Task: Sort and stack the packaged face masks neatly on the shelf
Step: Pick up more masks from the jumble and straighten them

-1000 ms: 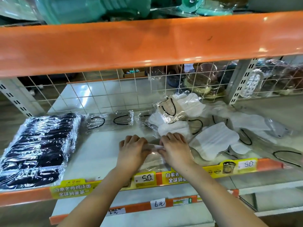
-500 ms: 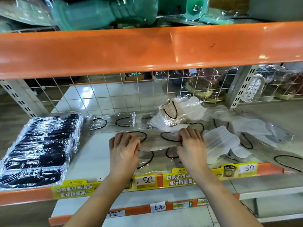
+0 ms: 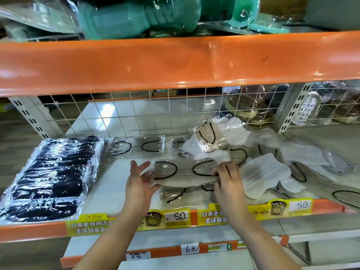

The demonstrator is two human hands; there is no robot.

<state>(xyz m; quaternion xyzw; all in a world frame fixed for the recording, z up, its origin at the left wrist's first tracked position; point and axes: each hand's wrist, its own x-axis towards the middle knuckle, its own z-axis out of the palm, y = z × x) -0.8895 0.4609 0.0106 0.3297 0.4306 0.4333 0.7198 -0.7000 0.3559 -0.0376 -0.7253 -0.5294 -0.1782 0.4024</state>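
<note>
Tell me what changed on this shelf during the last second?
Both hands lifted a clear packet of grey masks from near the shelf's front edge, up and toward the back. The left hand has opened, its fingers spread against the packet's end; the right hand still grips the other end. The black mask stack and white mask heap stayed put.

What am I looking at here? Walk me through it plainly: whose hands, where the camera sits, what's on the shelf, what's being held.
There is no machine: a person sorts goods with bare hands, and the single picture comes from a camera worn on the head, looking forward and down. The left hand has its fingers spread against one end of a clear packet of grey masks; the right hand grips the other end. On the white shelf, a neat stack of black masks lies at the left, a loose heap of white masks at the right. Yellow price tags line the orange front edge.
</note>
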